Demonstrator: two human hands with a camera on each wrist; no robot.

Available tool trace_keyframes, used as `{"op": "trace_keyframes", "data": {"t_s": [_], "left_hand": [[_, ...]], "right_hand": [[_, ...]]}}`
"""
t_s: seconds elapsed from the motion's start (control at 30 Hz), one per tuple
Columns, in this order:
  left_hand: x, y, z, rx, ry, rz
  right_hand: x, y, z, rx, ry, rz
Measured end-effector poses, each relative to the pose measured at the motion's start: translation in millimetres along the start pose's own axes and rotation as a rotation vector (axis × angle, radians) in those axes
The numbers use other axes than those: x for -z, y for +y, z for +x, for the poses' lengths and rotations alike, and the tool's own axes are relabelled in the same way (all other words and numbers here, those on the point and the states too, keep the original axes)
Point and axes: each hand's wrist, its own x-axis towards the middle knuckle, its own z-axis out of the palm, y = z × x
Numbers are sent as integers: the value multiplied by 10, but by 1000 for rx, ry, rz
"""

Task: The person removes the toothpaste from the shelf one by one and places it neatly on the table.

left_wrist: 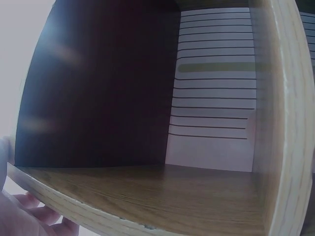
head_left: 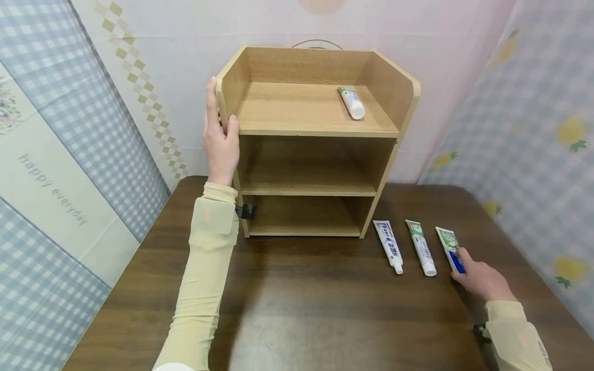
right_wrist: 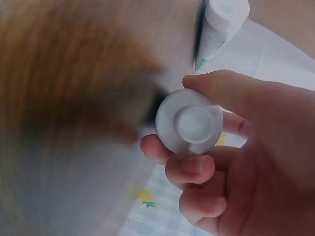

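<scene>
My left hand [head_left: 221, 149] grips the left side panel of a three-level wooden shelf [head_left: 306, 131], with its thumb on the front edge. In the left wrist view, curled fingers [left_wrist: 44, 214] show at the panel's edge. At the table's right side my right hand [head_left: 484, 278] holds a green, white and blue toothpaste tube [head_left: 448, 245]. In the right wrist view, thumb and fingers close round its white cap end [right_wrist: 196, 124]. Left of it lie a green-and-white toothpaste tube [head_left: 422, 248] and a blue-and-white one [head_left: 389, 246]. Another toothpaste tube [head_left: 351, 103] lies on the top shelf, cap forward.
The shelf stands at the back of a dark brown wooden table [head_left: 297, 309]. A white curtain [head_left: 278, 20] hangs behind it. Blue checked cloths flank the table, one at the left [head_left: 46, 77] and one with pineapples at the right [head_left: 533, 154].
</scene>
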Motion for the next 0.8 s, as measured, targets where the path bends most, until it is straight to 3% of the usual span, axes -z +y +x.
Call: {"op": "trace_keyframes", "data": {"t_s": [0.8], "left_hand": [[-6, 11, 1, 3, 5, 8]], "right_hand": [[-24, 6, 3, 3, -6, -5]]}}
